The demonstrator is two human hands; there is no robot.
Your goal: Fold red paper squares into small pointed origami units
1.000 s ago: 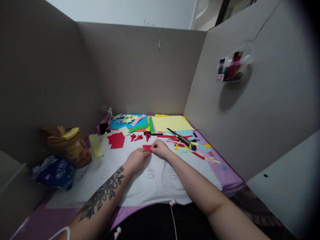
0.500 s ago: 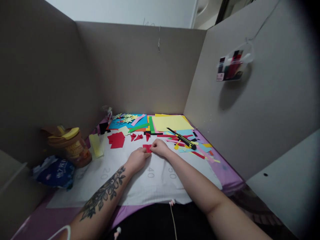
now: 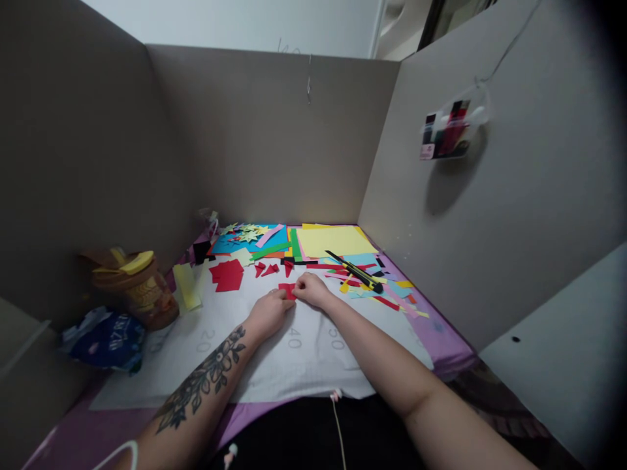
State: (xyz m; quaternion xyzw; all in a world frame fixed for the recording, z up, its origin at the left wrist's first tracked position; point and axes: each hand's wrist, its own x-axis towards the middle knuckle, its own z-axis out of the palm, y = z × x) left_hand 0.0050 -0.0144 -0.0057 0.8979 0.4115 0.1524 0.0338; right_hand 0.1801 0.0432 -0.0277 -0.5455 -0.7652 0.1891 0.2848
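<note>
And the red piece (image 3: 286,288) is being kept right where it was a second ago, flat or nearly so on the white cloth (image 3: 313,369), its spot between the two hands unaltered; only the view has been nudged slightly, so small, careful fingertip work seems to be under way, with no new stage visibly reached. The right edge is pinched by the thumb and finger of the right hand (image 3: 312,289), the others curled in. The near-left part is covered by the fingertips of the left hand (image 3: 268,312), though whether it is gripped or merely pressed cannot be told. Any fold or crease is hidden beneath those fingers. Just beyond, red scraps (image 3: 272,269) are laid out, and farther left a larger red sheet (image 3: 227,275) is seen. To the right, a cutter (image 3: 360,275) is rested over tangled strips (image 3: 392,297), whose ends can hardly be separated by eye. At the far side, stars (image 3: 251,233) are heaped on a blue sheet (image 3: 225,247), too small to be counted, beside a yellow sheet (image 3: 337,241). At near left, the bag (image 3: 105,341) is blurred, its lettering unreadable, and both forearms are cut off by the frame.
</note>
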